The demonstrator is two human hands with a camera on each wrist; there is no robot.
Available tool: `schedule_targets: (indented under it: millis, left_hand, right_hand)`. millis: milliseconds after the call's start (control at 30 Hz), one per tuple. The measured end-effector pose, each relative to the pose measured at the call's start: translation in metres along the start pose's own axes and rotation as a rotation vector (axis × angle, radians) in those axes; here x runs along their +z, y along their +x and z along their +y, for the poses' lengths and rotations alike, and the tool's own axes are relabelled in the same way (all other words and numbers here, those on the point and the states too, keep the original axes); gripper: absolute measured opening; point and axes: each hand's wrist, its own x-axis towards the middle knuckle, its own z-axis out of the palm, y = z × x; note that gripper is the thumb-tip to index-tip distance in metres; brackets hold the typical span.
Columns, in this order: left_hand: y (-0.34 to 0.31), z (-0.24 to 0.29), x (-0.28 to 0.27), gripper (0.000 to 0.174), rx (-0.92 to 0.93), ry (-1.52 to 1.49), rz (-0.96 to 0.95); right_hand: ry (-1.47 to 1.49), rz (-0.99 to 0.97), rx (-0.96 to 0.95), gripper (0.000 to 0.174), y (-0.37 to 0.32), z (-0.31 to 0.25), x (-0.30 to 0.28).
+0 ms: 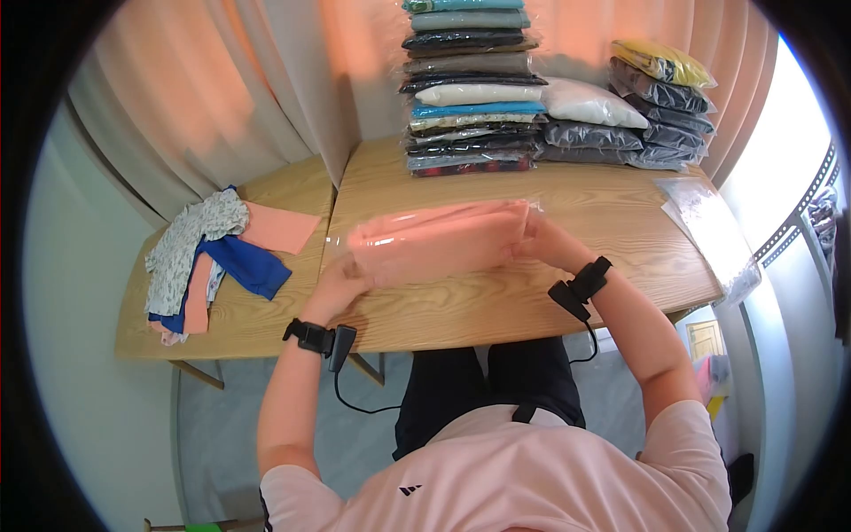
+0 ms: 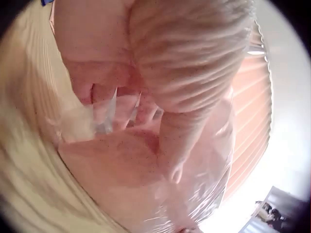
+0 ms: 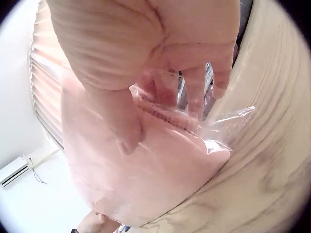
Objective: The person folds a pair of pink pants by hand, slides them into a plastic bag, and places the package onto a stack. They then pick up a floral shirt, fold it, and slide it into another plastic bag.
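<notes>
A folded peach-pink garment [image 1: 443, 244] in a clear plastic bag is held up over the near part of the wooden table, tilted toward the camera. My left hand [image 1: 344, 282] grips its left end, thumb [image 2: 177, 150] on the near face and fingers behind. At the opposite end my right hand [image 1: 542, 244] pinches the bag, its thumb [image 3: 127, 136] pressing the near face while the other fingers reach round the far side. Loose clear film [image 3: 233, 116] sticks out past the garment at the right hand.
Behind stands a tall stack of bagged garments [image 1: 474, 115], with shorter piles [image 1: 660, 106] to its right. Unbagged clothes [image 1: 208, 253] lie heaped on the left table [image 1: 266, 328]. Flat clear bags [image 1: 709, 226] rest at the right edge. Curtains [image 1: 222, 80] hang behind the tables.
</notes>
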Motion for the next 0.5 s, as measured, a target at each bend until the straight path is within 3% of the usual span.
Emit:
schedule_targets:
  millis: [67, 133, 200, 233, 300, 333, 400, 467, 500]
  left_hand:
    - [0.007, 0.001, 0.002, 0.048, -0.129, -0.145, 0.065]
    - [0.004, 0.027, 0.009, 0.043, -0.030, -0.165, 0.084]
    - [-0.002, 0.053, 0.011, 0.039, 0.059, -0.186, 0.100]
    - [-0.004, 0.063, 0.012, 0.036, 0.010, -0.160, 0.088]
    - [-0.005, 0.069, 0.019, 0.035, -0.057, -0.135, 0.069]
    - [-0.004, 0.070, 0.027, 0.033, -0.090, -0.253, 0.040]
    - [0.001, 0.050, 0.032, 0.032, -0.135, -0.375, 0.002]
    - [0.009, -0.007, 0.032, 0.033, -0.427, -0.332, -0.098]
    - [0.005, -0.009, 0.038, 0.033, -0.436, -0.337, -0.108]
  right_hand:
    - [-0.142, 0.037, -0.058, 0.046, -0.006, -0.010, 0.002]
    - [-0.288, 0.081, -0.122, 0.044, -0.015, -0.026, -0.001]
    - [0.019, 0.061, -0.042, 0.036, -0.026, -0.037, -0.008]
    - [0.020, 0.059, -0.032, 0.036, -0.032, -0.044, -0.011]
    - [0.117, 0.086, 0.185, 0.027, -0.042, -0.052, -0.017]
    - [0.125, 0.086, 0.199, 0.027, -0.043, -0.045, -0.018]
    - [0.437, 0.060, 0.392, 0.024, -0.043, -0.016, -0.018]
    - [0.494, 0.097, 0.421, 0.023, -0.046, 0.052, -0.019]
    - [0.542, 0.127, 0.431, 0.022, -0.051, 0.072, -0.019]
